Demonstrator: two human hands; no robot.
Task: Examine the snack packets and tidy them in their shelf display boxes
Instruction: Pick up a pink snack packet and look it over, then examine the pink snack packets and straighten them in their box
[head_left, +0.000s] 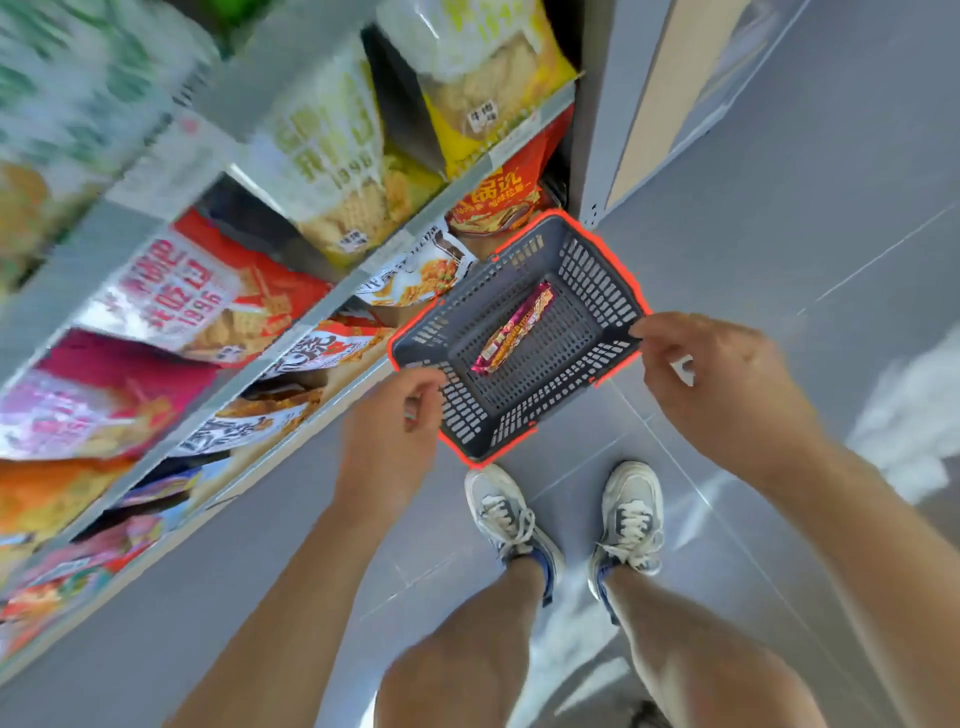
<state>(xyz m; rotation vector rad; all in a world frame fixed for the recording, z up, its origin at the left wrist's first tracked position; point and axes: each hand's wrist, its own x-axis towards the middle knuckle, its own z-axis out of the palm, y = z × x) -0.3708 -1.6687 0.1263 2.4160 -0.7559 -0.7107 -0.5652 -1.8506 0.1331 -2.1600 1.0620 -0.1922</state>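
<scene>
A dark grey shopping basket (597, 291) with an orange rim sits low in front of my feet, beside the shelf. One long pink and yellow snack packet (514, 330) lies on its bottom. My left hand (395, 415) has its fingers curled over the basket's near left rim. My right hand (717, 374) pinches the rim at the right corner with thumb and fingertips. Shelves on the left carry large snack bags (182, 296) in red, yellow (488, 93) and pink (78, 405), blurred by motion.
Grey shelf edges (311, 312) with price strips run diagonally along the left. A grey upright post (597, 156) ends the shelving behind the basket. The floor (831, 208) is grey tile; my two feet in grey sneakers (631, 514) stand just below the basket.
</scene>
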